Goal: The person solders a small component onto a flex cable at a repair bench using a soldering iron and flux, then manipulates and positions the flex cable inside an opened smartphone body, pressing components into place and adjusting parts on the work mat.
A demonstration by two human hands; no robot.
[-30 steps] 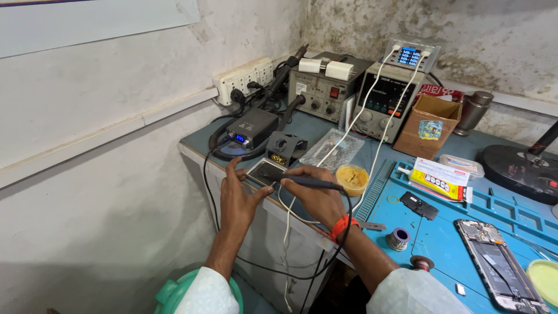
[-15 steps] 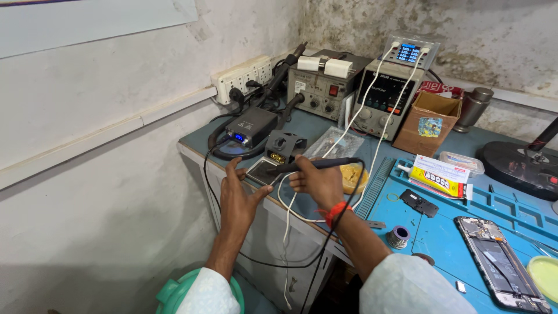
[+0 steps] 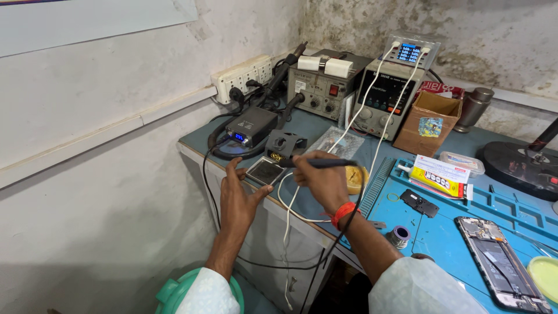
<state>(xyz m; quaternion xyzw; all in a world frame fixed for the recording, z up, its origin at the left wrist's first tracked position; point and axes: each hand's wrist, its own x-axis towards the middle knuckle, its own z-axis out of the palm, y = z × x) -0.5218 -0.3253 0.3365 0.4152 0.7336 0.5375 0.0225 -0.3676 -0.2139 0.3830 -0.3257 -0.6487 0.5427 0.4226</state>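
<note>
My right hand (image 3: pixel 321 181) grips a dark soldering iron handle (image 3: pixel 325 163), held level with its tip pointing left toward the grey iron stand (image 3: pixel 286 143). My left hand (image 3: pixel 237 195) rests open at the bench edge, its fingers touching the near side of a small square grey sponge tray (image 3: pixel 264 171). A red band sits on my right wrist. The iron's black cable (image 3: pixel 343 221) drops from my right hand over the bench edge. A black soldering station with a blue display (image 3: pixel 250 126) stands behind the tray.
A hot-air station (image 3: pixel 319 87) and a bench power supply (image 3: pixel 386 99) stand at the back wall, with a wall socket strip (image 3: pixel 243 75) to their left. A cardboard box (image 3: pixel 430 122), a solder spool (image 3: pixel 399 235) and an opened phone (image 3: pixel 501 260) lie on the blue mat (image 3: pixel 453 221).
My right hand has lifted the soldering iron and carried it left toward the stand. My left hand has stayed at the sponge tray by the bench edge.
</note>
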